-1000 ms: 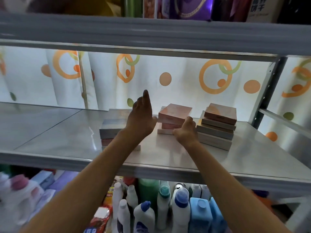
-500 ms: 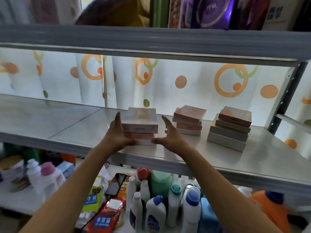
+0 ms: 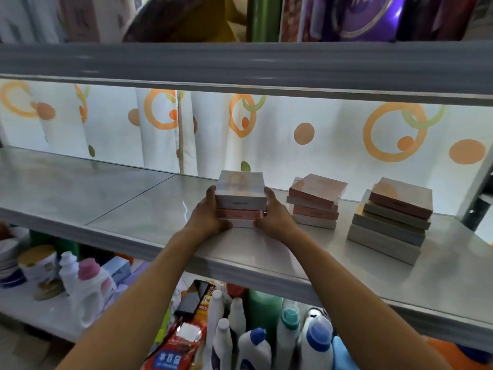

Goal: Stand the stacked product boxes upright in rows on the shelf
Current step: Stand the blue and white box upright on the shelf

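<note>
Three stacks of flat product boxes lie on the grey metal shelf [image 3: 112, 198]. The left stack [image 3: 241, 194] has a pale box on top, a pink one under it and a white one at the bottom. My left hand [image 3: 206, 217] presses its left side and my right hand [image 3: 274, 217] its right side, so both clasp the stack. A middle stack [image 3: 316, 200] of pink and white boxes sits just right of my right hand. At the far right stands a taller, skewed stack [image 3: 392, 217]. All boxes lie flat.
The shelf's left half is bare metal with a seam running back. The upper shelf beam [image 3: 240, 68] hangs low overhead. A curtain with orange rings backs the shelf. A grey upright post [image 3: 477, 198] stands at the right. Detergent bottles [image 3: 288, 340] and packets crowd below.
Both hands have closed in on the left stack: one second ago the left hand was raised open and the right rested by the middle stack. The view has shifted left.
</note>
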`<state>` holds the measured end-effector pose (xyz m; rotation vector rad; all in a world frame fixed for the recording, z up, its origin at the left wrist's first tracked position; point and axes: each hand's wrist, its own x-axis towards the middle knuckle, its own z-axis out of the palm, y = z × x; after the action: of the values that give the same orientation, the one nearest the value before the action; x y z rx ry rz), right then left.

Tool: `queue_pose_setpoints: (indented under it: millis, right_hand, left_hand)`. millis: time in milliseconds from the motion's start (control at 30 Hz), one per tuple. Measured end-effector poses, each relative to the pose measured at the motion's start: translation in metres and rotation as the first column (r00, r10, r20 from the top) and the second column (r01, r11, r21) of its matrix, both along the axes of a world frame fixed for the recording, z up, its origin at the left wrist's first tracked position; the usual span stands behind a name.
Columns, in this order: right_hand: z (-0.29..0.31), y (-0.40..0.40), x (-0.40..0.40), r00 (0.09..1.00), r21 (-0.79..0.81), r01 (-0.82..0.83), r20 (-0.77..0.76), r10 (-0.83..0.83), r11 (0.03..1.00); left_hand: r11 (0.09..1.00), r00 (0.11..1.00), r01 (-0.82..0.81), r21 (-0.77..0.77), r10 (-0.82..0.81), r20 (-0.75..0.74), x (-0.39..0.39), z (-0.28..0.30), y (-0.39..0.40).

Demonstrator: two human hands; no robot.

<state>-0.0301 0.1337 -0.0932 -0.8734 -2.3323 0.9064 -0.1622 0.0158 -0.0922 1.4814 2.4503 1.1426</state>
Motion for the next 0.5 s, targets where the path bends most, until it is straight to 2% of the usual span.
queue_pose_setpoints:
  millis: [133,300,500]
  right_hand:
    - [0.006,0.022,-0.009,1.0,-0.028,0.019,0.003,-0.019,0.999]
    - [0.003,0.033,-0.012,0.992,-0.066,0.122,0.008,-0.122,0.99]
    - [-0.002,0.039,-0.017,0.99,-0.034,0.134,-0.041,-0.136,0.99]
  left_hand:
    - [1.0,0.999,0.012,0.007,-0.012,0.032,-0.014,0.002,0.03]
    - [0.993,0.99,-0.015,0.113,-0.001,0.138,-0.022,-0.016,0.056]
    - [0.976,0.974,-0.007,0.219,-0.043,0.223,-0.024,-0.02,0.06]
